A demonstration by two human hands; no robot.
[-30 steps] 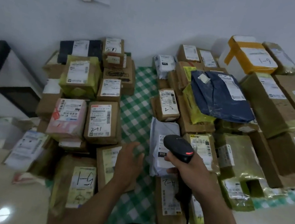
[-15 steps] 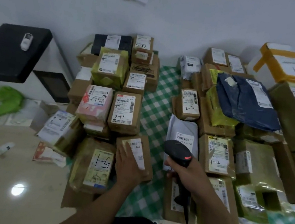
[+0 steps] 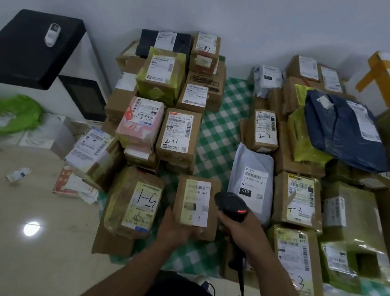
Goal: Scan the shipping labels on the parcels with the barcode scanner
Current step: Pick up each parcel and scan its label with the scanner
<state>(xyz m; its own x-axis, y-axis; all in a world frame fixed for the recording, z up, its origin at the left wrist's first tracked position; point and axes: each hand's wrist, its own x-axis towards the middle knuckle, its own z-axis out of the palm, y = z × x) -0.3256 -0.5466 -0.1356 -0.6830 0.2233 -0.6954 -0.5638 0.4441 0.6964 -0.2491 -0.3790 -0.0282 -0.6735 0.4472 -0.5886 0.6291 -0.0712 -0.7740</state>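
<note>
Holding the small cardboard parcel marked 3-3 [image 3: 195, 206] by its near end, the left hand [image 3: 175, 230] has its grip curled round the box. The shipping label [image 3: 196, 201] faces up, its barcode at the far end. The parcel sits in the near middle of the spread, over the green checked cloth [image 3: 220, 131] on the floor; whether it is lifted clear I cannot tell.

Just right of it, the right hand [image 3: 239, 231] has its grip clenched round the handle of the black barcode scanner [image 3: 232, 205], whose head lies beside the label's right edge.

The main risk is a wrong read. The grey poly mailer [image 3: 252, 181] lies just right of the scanner and the box marked 241 [image 3: 178, 134] just beyond the parcel, both with barcodes facing up, so a loosely aimed beam could catch either. Held at one end only, the parcel may also tilt out of line. The scanner cable [image 3: 239, 288] trails near the person's lap and could tug the aim.
</note>
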